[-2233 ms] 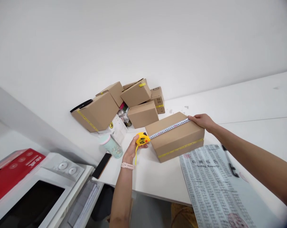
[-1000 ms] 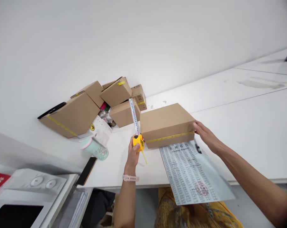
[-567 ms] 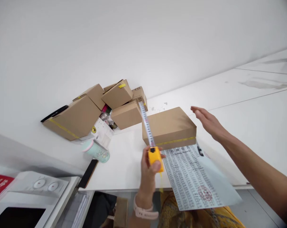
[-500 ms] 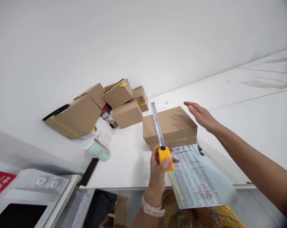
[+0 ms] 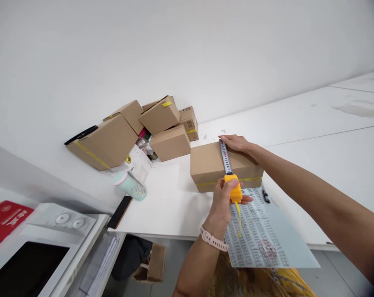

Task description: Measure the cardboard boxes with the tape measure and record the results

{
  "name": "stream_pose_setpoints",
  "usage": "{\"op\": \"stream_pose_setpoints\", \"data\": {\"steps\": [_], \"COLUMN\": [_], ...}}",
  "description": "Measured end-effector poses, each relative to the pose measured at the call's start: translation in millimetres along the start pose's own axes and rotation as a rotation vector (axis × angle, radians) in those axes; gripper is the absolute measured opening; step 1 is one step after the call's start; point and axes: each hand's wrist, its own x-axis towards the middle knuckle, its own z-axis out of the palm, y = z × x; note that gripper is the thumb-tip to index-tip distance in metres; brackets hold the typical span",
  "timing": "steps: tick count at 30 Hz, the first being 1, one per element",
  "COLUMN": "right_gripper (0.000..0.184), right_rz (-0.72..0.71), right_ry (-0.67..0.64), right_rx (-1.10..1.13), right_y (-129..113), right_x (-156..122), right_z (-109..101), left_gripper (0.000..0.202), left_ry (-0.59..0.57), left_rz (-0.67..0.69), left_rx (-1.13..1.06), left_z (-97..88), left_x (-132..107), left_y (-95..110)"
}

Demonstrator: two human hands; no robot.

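Observation:
A brown cardboard box (image 5: 205,163) with a yellow band along its front side sits on the white table. My left hand (image 5: 222,202) is closed around a yellow tape measure (image 5: 234,189) at the box's front edge. The printed blade runs out across the box top to the far edge, and a yellow cord dangles from the case. At that far edge my right hand (image 5: 236,143) rests over the box, its fingers at the blade's end; whether they pinch it is hard to see. A printed sheet (image 5: 267,239) partly under the box hangs over the table's front edge.
Several cardboard boxes (image 5: 171,144) are piled by the wall at left. Nearer stand a mint cup (image 5: 131,187), a white paper packet (image 5: 139,165) and a black flat object (image 5: 120,212). A small black item (image 5: 266,196) lies on the sheet. A white appliance (image 5: 35,251) is lower left.
The tape measure has moved right and lowered onto the box, with less blade showing. My right hand has come left from beside the box to the blade's far end.

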Motion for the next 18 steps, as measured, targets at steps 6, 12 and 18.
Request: {"op": "stream_pose_setpoints", "data": {"steps": [6,12,18], "right_gripper": [0.067,0.065,0.059], "right_rz": [0.067,-0.002,-0.013], "right_ry": [-0.062,-0.045,-0.018], "right_rx": [-0.121,-0.179,-0.170], "right_y": [-1,3,6], "right_x": [7,7,6], "right_z": [9,15,19], "left_gripper": [0.050,0.053,0.053], "left_ry": [-0.015,-0.037,-0.050], "left_rz": [-0.010,-0.018,-0.025], "left_rx": [-0.018,-0.030,-0.026], "left_z": [4.6,6.2,4.5], "left_x": [6,6,6], "left_y": [-3,-4,-6]}}
